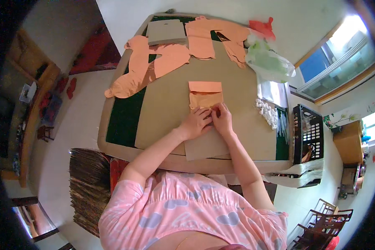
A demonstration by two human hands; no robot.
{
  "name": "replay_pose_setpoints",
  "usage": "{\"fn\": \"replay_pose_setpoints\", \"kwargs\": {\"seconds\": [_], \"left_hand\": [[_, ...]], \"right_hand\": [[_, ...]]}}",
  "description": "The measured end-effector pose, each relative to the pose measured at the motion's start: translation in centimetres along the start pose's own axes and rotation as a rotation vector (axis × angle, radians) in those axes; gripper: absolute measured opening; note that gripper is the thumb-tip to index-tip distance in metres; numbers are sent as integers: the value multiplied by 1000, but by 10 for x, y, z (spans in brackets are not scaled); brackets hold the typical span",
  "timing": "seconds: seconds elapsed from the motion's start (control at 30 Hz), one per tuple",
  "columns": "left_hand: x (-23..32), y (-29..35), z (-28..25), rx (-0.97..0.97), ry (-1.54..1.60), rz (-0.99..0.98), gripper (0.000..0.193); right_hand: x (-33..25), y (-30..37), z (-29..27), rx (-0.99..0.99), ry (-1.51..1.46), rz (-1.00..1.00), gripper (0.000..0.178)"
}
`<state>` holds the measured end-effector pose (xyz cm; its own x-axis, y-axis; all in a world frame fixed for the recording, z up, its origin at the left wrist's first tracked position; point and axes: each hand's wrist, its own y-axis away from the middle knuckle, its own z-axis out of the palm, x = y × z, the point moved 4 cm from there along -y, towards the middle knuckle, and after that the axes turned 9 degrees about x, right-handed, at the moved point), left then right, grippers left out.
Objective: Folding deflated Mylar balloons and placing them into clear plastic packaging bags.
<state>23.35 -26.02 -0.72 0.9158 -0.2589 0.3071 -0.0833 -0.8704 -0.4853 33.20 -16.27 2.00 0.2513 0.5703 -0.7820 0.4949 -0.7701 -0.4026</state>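
A folded orange foil piece (206, 92), which looks like a flat foil balloon, lies on a grey-brown card (206, 146) at the middle of the table. Fingers spread and laid flat, my left hand (195, 123) rests on its near end and on the card. My right hand (222, 118) has thumb and forefinger pinched at the foil's near right corner. What exactly sits between those fingertips is too small to make out. Larger orange foil pieces (166, 61) in curved shapes lie spread at the far left, and more orange foil (200, 41) lies at the far middle.
A stack of grey cards (166, 32) lies at the table's far edge. To the right are a clear plastic bag (268, 62), a red bag (262, 28), white coiled ties (266, 113) and thin straws (282, 127). A black crate (308, 133) stands beside the table; stacked cardboard (87, 187) is at lower left.
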Motion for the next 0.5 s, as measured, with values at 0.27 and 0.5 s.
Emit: {"fn": "replay_pose_setpoints", "kwargs": {"seconds": [0.27,0.5], "left_hand": [[-46,-1,-27,182,221,-130,36],[-70,-10,-59,-23,-17,25,22]], "right_hand": [[8,2,8,-26,34,32,10],[7,1,0,56,-83,67,10]]}}
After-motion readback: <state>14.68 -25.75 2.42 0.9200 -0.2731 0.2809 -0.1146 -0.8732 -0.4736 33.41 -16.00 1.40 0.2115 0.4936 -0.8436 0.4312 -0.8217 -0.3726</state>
